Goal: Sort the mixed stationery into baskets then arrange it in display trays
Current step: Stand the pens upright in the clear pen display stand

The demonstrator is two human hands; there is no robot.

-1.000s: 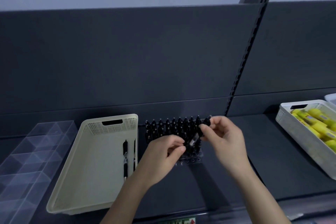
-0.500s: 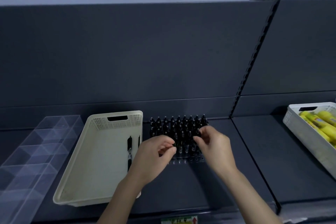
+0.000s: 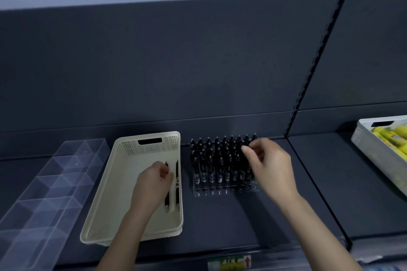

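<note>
Pens (image 3: 177, 191) seem to be going from the cream basket (image 3: 105, 193) into the nearly full clear rack (image 3: 224, 189). Left hand (image 3: 154, 182) curls over the two in the basket, grip unclear; right hand (image 3: 268, 165) hangs loose, empty, beside the rack. Next, stand one in a front hole.

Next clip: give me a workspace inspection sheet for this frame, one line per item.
Surface: dark shelf, things resting flat.
Job's things: cream basket holds two loose pens by its right wall; clear stand packed with upright black pens, front holes empty; clear divided tray left; white basket of yellow items right.
Clutter: nothing seen.
Hands: left hand over the loose pens, grip unclear; right hand at stand's right side, loosely curled, empty.
Cables: nothing seen.
Surroundings: dark back panel, slotted upright, label strip on front edge.
</note>
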